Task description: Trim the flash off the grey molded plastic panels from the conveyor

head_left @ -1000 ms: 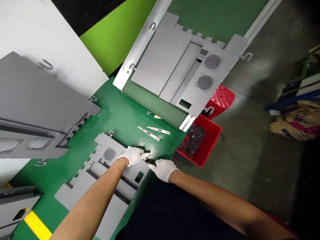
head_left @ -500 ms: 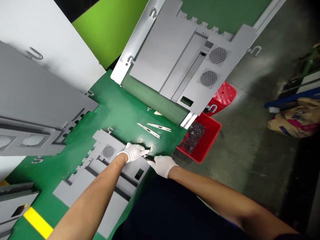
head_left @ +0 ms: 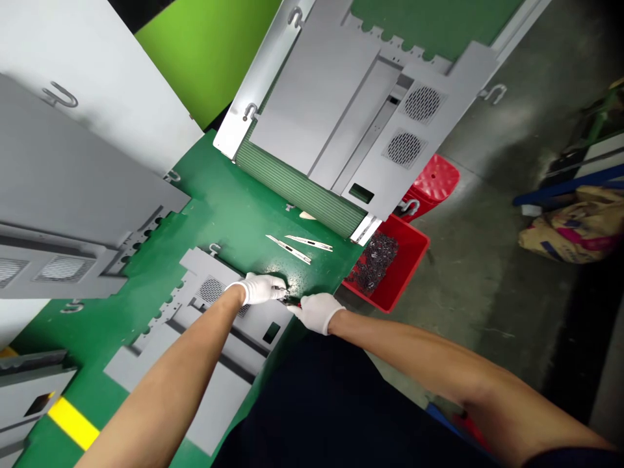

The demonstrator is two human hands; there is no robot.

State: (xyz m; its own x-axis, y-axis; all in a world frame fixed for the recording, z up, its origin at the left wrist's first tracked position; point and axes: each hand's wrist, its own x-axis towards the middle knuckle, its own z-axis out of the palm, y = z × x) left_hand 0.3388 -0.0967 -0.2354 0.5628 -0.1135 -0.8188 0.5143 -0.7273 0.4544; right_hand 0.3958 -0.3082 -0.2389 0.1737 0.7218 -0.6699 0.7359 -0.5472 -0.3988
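Observation:
My left hand [head_left: 263, 288], in a white glove, is closed at the far edge of a grey plastic panel [head_left: 221, 406]. What its fingertips pinch is too small to make out. Close beside it, my gloved right hand [head_left: 318, 312] is wrapped round small red-handled pliers [head_left: 294, 303], mostly hidden by the fingers. The tip of the pliers points at the left fingertips. Dark crumbs [head_left: 293, 283] are scattered on the green table [head_left: 219, 201] just beyond. Farther off lie two slim pale utility knives, one nearer [head_left: 288, 249] and one behind it [head_left: 312, 244].
A green-belted conveyor [head_left: 292, 185] carries another grey panel [head_left: 307, 97] with hooks on its sides. More panels [head_left: 63, 156] stand at the left. A red bin [head_left: 409, 260] of dark scraps sits off the table's right edge, near a red stool [head_left: 436, 179].
The left fingers have curled in tighter near the tip of the pliers. Both hands have risen slightly in the picture, and the whole view has shifted a little with the head.

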